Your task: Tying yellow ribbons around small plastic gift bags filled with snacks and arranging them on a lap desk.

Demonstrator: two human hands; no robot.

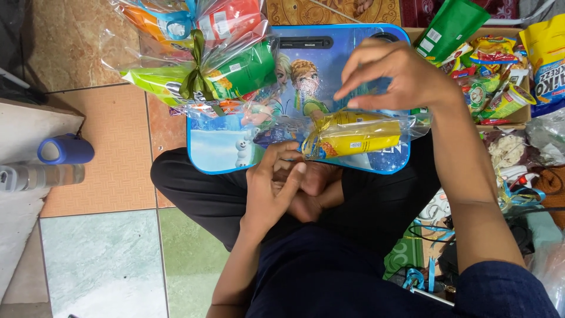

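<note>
Head view: yellow snack pack (356, 136) in clear crinkly wrap, at near edge of blue lap tray (335, 44). Left hand (272, 188) pinching wrap's gathered end; right hand (391, 73) fingers curled on top. Prob. light, slippery, crushable; best gripped at gathered neck.

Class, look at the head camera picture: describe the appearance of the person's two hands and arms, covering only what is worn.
Both hands are bare: no gloves, rings or watch show. The left hand leads to an uncovered forearm. The right hand also has a bare forearm, ending in a dark navy sleeve pushed up near the elbow.
</note>
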